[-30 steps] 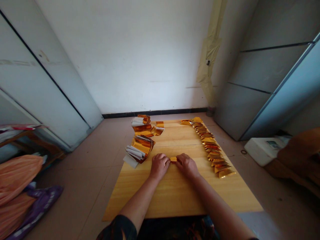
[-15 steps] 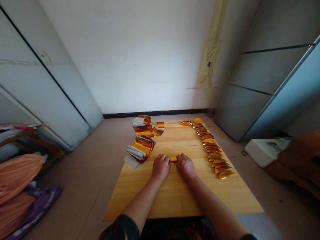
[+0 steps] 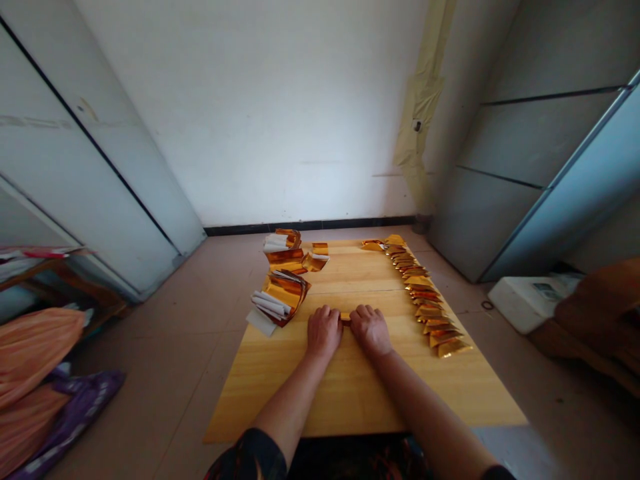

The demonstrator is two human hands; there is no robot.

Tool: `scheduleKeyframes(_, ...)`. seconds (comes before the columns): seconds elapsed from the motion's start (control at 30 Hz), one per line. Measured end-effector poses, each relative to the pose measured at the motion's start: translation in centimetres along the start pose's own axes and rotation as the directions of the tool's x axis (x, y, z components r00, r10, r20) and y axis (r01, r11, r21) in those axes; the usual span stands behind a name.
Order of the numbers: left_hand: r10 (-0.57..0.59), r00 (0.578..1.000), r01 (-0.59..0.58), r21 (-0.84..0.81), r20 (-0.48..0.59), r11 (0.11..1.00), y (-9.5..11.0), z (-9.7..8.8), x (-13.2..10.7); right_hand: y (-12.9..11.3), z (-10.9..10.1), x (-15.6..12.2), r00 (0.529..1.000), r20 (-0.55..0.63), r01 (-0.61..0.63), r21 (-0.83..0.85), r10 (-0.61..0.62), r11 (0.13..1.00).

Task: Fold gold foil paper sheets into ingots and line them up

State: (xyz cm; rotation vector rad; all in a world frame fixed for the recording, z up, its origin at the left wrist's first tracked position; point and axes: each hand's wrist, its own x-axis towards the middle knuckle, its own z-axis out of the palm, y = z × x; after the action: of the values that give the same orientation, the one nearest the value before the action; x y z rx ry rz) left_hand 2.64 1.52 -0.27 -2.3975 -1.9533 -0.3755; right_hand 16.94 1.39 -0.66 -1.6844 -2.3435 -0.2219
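Note:
A small piece of gold foil paper (image 3: 346, 319) lies between my hands on the wooden board (image 3: 360, 393). My left hand (image 3: 325, 331) is closed on its left end, fingers bent over it. On the other end, my right hand (image 3: 370, 329) grips with curled fingers. Only the paper's short middle part shows; both ends are hidden under the fingers. To the left of my hands rests a stack of gold foil sheets (image 3: 287, 290) with white backs. Along the board's right side runs a row of folded gold paper pieces (image 3: 429, 311), overlapping one another.
More gold foil sheets (image 3: 284, 259) lie at the board's far left corner. A white box (image 3: 523, 303) stands on the floor to the right, near a tall grey cabinet (image 3: 515, 147). Orange and purple bags (image 3: 45, 393) lie at the left.
My hands have drawn slightly closer together, so less of the gold paper shows between them. The stacks and the row have stayed in place.

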Motion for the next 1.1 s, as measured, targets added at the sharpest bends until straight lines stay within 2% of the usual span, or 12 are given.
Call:
scheduleKeyframes(0.2,-0.030,0.999,0.031,-0.050,0.011,0.998,0.1,-0.2,0.0,0.0,0.5,0.5,0.998,0.022,0.059,-0.003,-0.059,0.998)
scheduleKeyframes(0.43,-0.104,0.994,0.107,-0.115,0.026,0.988,0.1,-0.2,0.1,0.0,-0.1,0.2,0.997,0.034,0.069,0.027,-0.070,0.997)
scheduleKeyframes(0.8,-0.100,0.995,0.097,-0.161,-0.013,0.982,-0.2,0.3,-0.2,0.1,-0.2,0.3,0.998,0.020,0.062,0.026,-0.063,0.998)
scheduleKeyframes(1.1,-0.112,0.993,0.108,-0.152,-0.022,0.982,-0.2,0.2,-0.5,0.6,0.2,-0.6,0.998,-0.050,0.035,0.110,-0.030,0.993)
